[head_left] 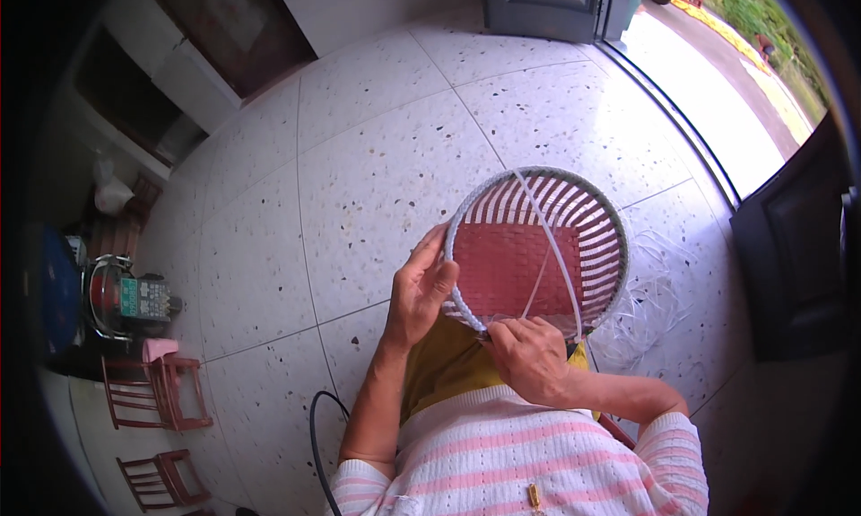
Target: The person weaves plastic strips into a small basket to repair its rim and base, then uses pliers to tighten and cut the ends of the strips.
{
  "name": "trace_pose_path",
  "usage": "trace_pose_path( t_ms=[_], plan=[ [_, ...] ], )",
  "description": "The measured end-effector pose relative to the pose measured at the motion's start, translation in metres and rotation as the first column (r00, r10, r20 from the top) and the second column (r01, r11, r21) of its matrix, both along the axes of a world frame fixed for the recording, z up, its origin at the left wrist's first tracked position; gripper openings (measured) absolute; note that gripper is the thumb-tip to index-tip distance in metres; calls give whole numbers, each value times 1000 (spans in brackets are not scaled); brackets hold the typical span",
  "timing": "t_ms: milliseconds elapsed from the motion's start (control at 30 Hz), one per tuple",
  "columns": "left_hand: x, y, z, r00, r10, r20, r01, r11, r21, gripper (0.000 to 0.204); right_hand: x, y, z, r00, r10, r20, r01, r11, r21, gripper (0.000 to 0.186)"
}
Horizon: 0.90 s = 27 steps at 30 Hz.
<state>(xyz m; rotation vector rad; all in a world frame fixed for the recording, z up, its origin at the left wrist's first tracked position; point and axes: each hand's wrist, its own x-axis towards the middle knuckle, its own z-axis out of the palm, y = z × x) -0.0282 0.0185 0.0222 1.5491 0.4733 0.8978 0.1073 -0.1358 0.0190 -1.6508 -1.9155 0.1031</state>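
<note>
A round woven basket (516, 265) with a red bottom, red and white slatted sides and a grey-white braided rim rests at my lap, its opening facing up. My left hand (419, 292) holds its left side, with the fingers along the outside and the thumb at the rim. At the near rim, my right hand (531, 356) is closed, knuckles up, its fingertips partly hidden. A thin white plastic strip (558, 245) arcs across the opening from the far rim to the near right. Another thin length runs down to my right fingers.
Loose white strips (650, 305) lie tangled on the speckled tile floor right of the basket. Small wooden chairs (166, 395) and a lantern-like metal item (126, 296) stand at the left. A black cable (314, 435) curves beside my left arm. Dark doors (798, 256) flank a bright doorway.
</note>
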Motion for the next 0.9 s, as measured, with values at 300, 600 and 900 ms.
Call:
trace_pose_path(
  t_ms=[300, 600, 900],
  plan=[
    [4, 6, 8, 944, 309, -114, -286, 941, 180, 44, -33, 25, 0, 998, 23, 52, -23, 1000, 10, 17],
    [-10, 13, -6, 907, 374, -195, -327, 915, 234, 39, -21, 12, 20, 942, 334, 20, -335, 942, 19, 43],
    [-12, 7, -7, 883, 422, -203, -370, 895, 251, 38, 75, 15, 76, 970, 145, -196, 36, 712, 702, 20]
  ],
)
